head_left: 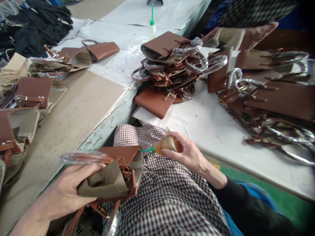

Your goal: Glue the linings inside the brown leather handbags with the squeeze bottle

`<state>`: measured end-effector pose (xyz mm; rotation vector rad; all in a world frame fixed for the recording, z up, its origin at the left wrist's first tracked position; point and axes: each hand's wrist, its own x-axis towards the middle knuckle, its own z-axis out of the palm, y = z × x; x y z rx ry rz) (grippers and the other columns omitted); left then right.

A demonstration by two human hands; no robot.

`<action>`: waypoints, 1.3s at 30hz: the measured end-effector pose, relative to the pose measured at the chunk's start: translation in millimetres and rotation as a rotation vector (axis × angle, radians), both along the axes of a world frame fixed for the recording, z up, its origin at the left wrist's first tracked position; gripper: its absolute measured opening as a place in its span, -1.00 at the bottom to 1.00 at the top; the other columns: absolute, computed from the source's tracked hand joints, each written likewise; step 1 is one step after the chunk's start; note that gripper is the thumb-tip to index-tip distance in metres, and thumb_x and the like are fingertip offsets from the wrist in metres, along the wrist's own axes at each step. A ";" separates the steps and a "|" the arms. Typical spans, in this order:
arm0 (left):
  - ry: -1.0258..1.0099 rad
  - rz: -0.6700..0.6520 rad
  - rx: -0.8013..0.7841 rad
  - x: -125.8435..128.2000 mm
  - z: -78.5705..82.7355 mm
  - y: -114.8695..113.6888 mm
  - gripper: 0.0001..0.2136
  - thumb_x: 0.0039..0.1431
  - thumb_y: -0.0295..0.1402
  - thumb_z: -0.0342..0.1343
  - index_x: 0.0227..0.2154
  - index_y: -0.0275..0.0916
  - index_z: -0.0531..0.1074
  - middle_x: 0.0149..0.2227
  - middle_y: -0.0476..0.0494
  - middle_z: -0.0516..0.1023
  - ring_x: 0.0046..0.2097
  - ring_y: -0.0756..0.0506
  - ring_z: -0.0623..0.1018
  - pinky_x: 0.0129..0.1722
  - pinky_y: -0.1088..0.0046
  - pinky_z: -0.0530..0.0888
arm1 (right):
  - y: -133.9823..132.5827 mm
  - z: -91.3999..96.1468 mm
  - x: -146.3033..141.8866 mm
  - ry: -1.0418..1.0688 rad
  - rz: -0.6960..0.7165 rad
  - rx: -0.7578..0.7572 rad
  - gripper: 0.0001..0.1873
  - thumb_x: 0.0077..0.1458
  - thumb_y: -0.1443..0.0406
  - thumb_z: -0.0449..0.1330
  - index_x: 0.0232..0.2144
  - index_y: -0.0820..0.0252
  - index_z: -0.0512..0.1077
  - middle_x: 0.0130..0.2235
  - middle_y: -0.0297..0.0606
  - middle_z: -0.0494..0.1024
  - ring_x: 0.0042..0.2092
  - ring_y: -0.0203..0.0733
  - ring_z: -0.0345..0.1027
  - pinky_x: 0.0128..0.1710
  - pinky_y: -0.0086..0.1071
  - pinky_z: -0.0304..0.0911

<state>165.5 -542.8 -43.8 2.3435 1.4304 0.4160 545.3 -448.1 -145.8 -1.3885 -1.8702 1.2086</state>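
Observation:
My left hand [67, 188] grips a small brown handbag [105, 182] over my lap, its beige lining turned toward me and its plastic-wrapped handle [86, 158] lying above my fingers. Wrapped around a squeeze bottle [167, 145] of amber liquid is my right hand [185, 152]. The bottle lies almost level, and its thin green nozzle points left, with the tip at the edge of the bag's brown flap [125, 151]. Whether the tip touches the flap I cannot tell. A checked apron [172, 193] covers my lap beneath both.
On the right table stand a pile of brown handbags [167, 65] and a second pile [278, 98]. More bags [34, 91] line the left table, near black cloth [36, 29]. Another green-tipped bottle [152, 29] stands at the back. A person in checked clothing [256, 13] is at top right.

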 end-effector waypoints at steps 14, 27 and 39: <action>0.111 -0.097 0.130 -0.7 -0.5 -8.5 -0.69 0.31 -0.21 0.25 0.06 -0.12 0.48 -0.06 -0.06 0.75 -0.09 -0.06 0.75 0.07 0.60 0.58 | -12.6 2.0 12.1 0.057 0.006 -0.217 -0.49 0.12 0.00 0.37 0.02 0.14 0.49 -0.19 -0.24 0.62 -0.22 0.01 0.45 -0.21 -0.16 0.32; 0.111 -0.067 0.132 -5.0 -12.6 -26.4 -0.59 0.39 0.04 0.16 0.12 -0.09 0.51 -0.04 -0.12 0.76 -0.21 -0.11 0.77 0.11 0.44 0.62 | -18.9 -3.4 13.8 0.076 0.070 -0.295 -0.63 0.20 -0.01 0.32 -0.15 0.14 0.50 -0.27 -0.31 0.56 -0.26 -0.07 0.37 -0.26 -0.24 0.23; 0.134 -0.039 0.196 -1.8 -12.6 -35.0 -0.61 0.39 0.06 0.15 0.03 -0.11 0.52 -0.12 -0.15 0.77 -0.42 -0.11 0.73 -0.04 0.39 0.70 | -32.9 -3.1 11.0 0.316 -0.127 -0.703 -0.57 0.09 -0.04 0.35 -0.18 0.14 0.46 -0.46 -0.42 0.39 -0.56 -0.33 0.07 -0.63 -0.43 -0.07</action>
